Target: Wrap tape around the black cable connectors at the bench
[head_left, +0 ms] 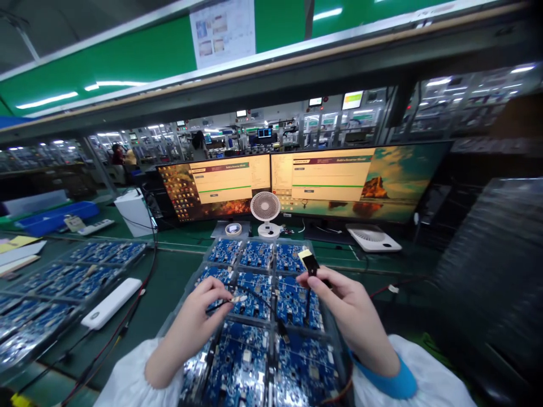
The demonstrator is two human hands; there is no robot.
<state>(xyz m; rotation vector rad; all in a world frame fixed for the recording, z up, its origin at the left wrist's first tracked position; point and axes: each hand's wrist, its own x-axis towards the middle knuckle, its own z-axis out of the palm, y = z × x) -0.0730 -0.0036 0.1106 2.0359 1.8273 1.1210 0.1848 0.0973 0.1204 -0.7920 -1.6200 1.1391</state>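
Observation:
My left hand (193, 319) pinches a thin black cable near a small whitish end piece (240, 298), whose exact kind I cannot make out. My right hand (350, 299) is closed around a black cable connector (311, 261) with a pale yellow label on it. Black cable hangs between the hands, with a loose black plug (282, 330) dangling over the boards. Below both hands lies a clear compartment tray (271, 323) filled with several blue circuit boards (244, 362). A blue band circles my right wrist.
Two monitors (229, 186) stand behind the tray, with a small white fan (265, 210) before them. At left are another tray of boards (80, 282), a white power bank-like device (112, 303) and loose wires. Stacked clear trays (492, 271) rise at right; a shelf crosses overhead.

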